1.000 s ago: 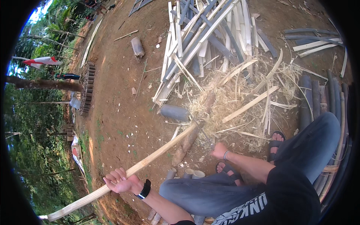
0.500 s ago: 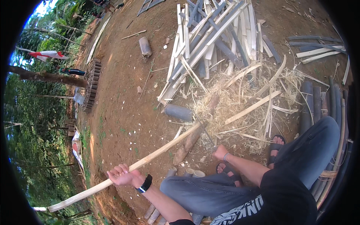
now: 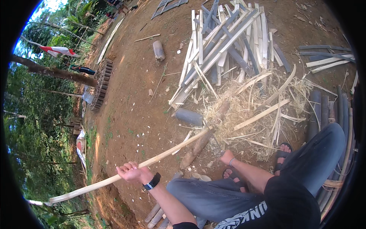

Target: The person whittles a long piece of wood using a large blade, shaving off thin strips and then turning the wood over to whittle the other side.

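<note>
My left hand [image 3: 133, 172] is wrapped round a long pale bamboo strip [image 3: 167, 153] partway along its length. The strip slants from the lower left up to the middle of the picture and bows slightly. Its upper end rests over a brown log [image 3: 195, 150] on the ground. In my closed right hand [image 3: 227, 157] is a knife, its narrow dark blade [image 3: 216, 142] angled up across the strip's end; the fingers hide the handle. Beside that end lies a dark bamboo tube [image 3: 189, 117].
Curly shavings [image 3: 251, 114] spread ahead of my sandalled feet. Beyond them is a large heap of split bamboo strips [image 3: 225, 42]. Dark bamboo poles [image 3: 345, 126] lie at my right, and cut bamboo pieces [image 3: 156, 213] beside my left leg. A short log [image 3: 158, 50] lies farther off.
The view has turned slightly, so the scene sits farther right. My left hand and the strip's lower end are a little higher, and the strip bows more. Both grips stay the same.
</note>
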